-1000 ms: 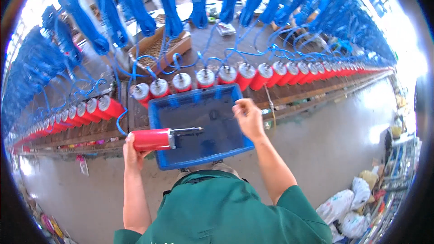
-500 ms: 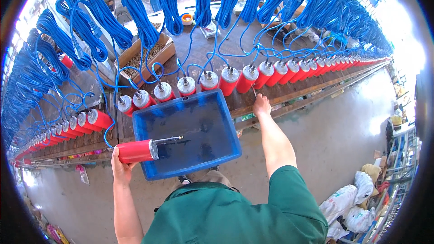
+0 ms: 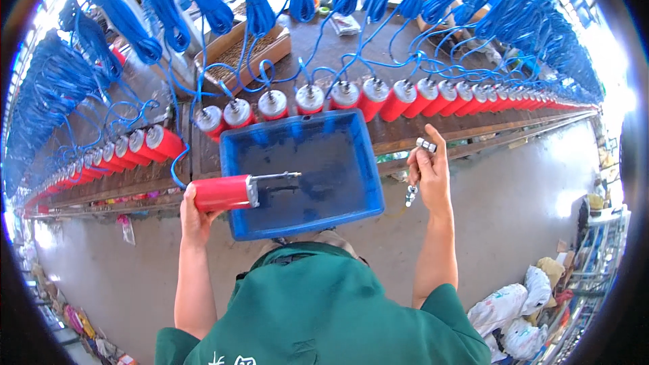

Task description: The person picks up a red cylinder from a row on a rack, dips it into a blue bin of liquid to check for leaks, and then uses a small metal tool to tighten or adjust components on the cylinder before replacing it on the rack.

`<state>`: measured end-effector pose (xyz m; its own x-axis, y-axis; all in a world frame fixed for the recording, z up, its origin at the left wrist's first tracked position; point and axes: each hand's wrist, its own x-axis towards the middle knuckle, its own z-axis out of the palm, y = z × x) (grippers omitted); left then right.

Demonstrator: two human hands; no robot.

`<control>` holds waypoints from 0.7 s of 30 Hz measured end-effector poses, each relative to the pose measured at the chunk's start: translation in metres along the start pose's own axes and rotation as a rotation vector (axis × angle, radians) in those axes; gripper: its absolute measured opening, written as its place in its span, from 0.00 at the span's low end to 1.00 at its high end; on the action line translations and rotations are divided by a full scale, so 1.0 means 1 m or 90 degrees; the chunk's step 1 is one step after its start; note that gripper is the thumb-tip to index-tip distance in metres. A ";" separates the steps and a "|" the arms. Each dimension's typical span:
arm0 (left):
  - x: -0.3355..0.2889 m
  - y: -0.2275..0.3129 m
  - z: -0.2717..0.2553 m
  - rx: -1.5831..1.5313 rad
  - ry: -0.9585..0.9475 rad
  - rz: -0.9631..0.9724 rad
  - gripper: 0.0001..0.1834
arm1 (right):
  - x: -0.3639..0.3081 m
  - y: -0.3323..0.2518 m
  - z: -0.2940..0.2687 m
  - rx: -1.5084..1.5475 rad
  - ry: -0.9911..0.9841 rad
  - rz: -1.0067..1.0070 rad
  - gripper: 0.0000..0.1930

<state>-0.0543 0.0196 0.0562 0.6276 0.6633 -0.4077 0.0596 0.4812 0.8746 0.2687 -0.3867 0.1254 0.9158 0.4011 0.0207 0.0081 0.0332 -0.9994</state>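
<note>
Just left of the blue tray (image 3: 307, 222), in the head view, my left hand (image 3: 196, 222) is wrapped around the left end of a red cylinder (image 3: 220, 193) lying roughly level. Its silver-rimmed end points right, overlapping the tray's left side, and a thin metal rod (image 3: 274, 176) runs out of it across part of the tray. Whether the cylinder touches the tray's rim or is clear above it, I cannot tell from this angle. A blue cord (image 3: 177, 170) comes off its left end and curves up toward the table (image 3: 318, 47) beyond the tray.

To the right of the tray, well apart from my left hand, my right hand (image 3: 430, 172) is raised with its fingers bent, pinching a small silver fitting (image 3: 425, 144); another shiny metal piece (image 3: 410, 195) hangs just below those fingers, too small for me to make out well.

Along the tray's far side, a row of silver-topped cylinders (image 3: 373, 100) lines the table edge, with blue cable looping from the tops. A second row (image 3: 162, 140) runs off to the tray's left. Past them, bundles of blue cable (image 3: 257, 7) hang in coils, and an open brown box (image 3: 272, 54) of small pieces sits behind the tray. White sacks (image 3: 503, 307) lie far to the tray's right, nearer me.
</note>
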 end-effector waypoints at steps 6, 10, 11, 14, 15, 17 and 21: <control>0.002 0.001 -0.004 -0.044 -0.006 0.004 0.36 | -0.008 0.002 0.079 -0.013 -0.091 0.134 0.08; 0.005 -0.004 -0.009 -0.072 -0.013 -0.003 0.37 | -0.003 0.016 0.134 0.048 -0.186 0.293 0.06; 0.006 -0.006 -0.010 -0.076 -0.011 -0.015 0.37 | -0.002 0.019 0.145 0.066 -0.180 0.318 0.06; 0.007 -0.007 -0.011 -0.083 -0.010 -0.031 0.37 | 0.004 0.030 0.171 0.155 -0.182 0.366 0.07; 0.006 -0.007 -0.010 -0.077 -0.008 -0.033 0.37 | 0.006 0.033 0.177 0.156 -0.181 0.366 0.07; 0.005 -0.006 -0.007 -0.069 -0.006 -0.027 0.37 | 0.008 0.037 0.185 0.174 -0.196 0.394 0.09; 0.002 -0.006 -0.008 -0.071 0.006 -0.020 0.36 | 0.008 0.042 0.194 0.177 -0.195 0.403 0.10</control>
<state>-0.0599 0.0230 0.0484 0.6194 0.6520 -0.4372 -0.0085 0.5625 0.8268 0.1981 -0.2041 0.0884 0.5591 0.6552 -0.5080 -0.6216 -0.0742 -0.7798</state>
